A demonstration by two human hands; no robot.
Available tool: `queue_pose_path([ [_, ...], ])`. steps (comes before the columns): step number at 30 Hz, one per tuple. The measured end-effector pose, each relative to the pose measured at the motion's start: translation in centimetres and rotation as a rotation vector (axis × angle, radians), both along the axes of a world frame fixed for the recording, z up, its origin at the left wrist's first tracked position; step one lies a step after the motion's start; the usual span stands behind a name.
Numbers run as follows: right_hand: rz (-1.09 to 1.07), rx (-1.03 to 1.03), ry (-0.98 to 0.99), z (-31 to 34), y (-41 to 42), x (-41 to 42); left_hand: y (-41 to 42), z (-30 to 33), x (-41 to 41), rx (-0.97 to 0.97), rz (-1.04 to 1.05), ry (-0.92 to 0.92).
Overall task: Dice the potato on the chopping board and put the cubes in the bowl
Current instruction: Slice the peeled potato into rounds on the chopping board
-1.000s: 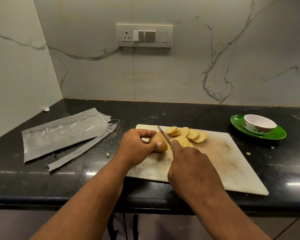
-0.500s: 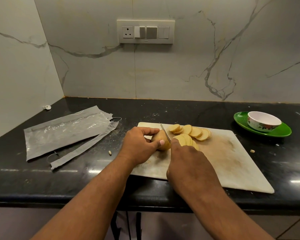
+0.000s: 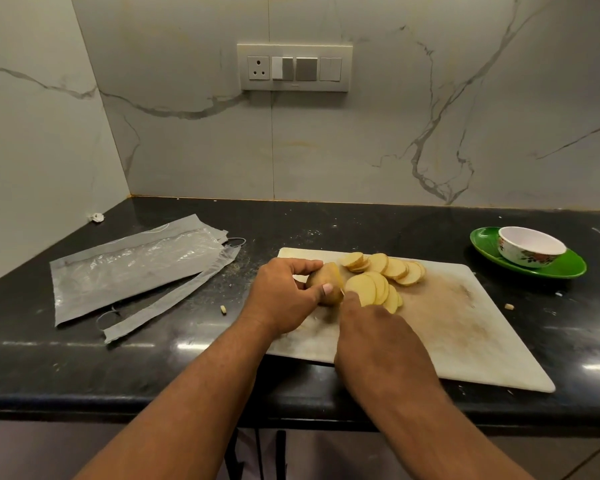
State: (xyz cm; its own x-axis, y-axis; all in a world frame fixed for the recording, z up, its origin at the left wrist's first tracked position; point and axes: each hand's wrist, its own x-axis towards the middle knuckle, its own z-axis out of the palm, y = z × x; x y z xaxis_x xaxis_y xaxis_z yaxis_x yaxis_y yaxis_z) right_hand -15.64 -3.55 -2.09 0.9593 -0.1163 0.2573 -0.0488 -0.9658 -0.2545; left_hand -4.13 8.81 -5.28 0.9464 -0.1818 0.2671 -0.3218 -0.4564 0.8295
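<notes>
On the white chopping board (image 3: 458, 327) lies the uncut end of a potato (image 3: 326, 280), and my left hand (image 3: 281, 296) grips it with thumb and curled fingers. Right beside it my right hand (image 3: 371, 334) holds a knife whose blade is almost wholly hidden, down in the potato. Fresh round slices (image 3: 374, 289) lean against each other at the cut, and more slices (image 3: 392, 268) lie fanned out behind them. The white floral bowl (image 3: 530, 245) stands empty at the far right on a green plate (image 3: 565, 268).
A flat plastic bag (image 3: 132, 268) and a torn strip lie on the black counter (image 3: 84, 358) to the left. Small potato scraps (image 3: 223, 309) lie on the counter beside the board. The counter's front edge runs under my forearms.
The knife blade, raised and visible before, has gone down through the potato. Another slice has joined the leaning stack. The view has shifted slightly.
</notes>
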Motion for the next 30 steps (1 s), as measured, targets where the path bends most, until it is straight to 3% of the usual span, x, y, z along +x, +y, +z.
queue_pose_path([
  [12,0.027,0.013,0.135,-0.1,-1.3,-2.7,-0.1,0.2,0.0,0.048,-0.006,-0.002],
  [19,-0.002,0.059,0.175,0.2,-2.9,-3.4,0.0,-0.1,0.0,-0.039,-0.05,0.032],
  [30,-0.041,0.138,-0.038,-0.3,-4.4,-3.1,0.0,-0.2,0.0,-0.06,-0.092,0.075],
])
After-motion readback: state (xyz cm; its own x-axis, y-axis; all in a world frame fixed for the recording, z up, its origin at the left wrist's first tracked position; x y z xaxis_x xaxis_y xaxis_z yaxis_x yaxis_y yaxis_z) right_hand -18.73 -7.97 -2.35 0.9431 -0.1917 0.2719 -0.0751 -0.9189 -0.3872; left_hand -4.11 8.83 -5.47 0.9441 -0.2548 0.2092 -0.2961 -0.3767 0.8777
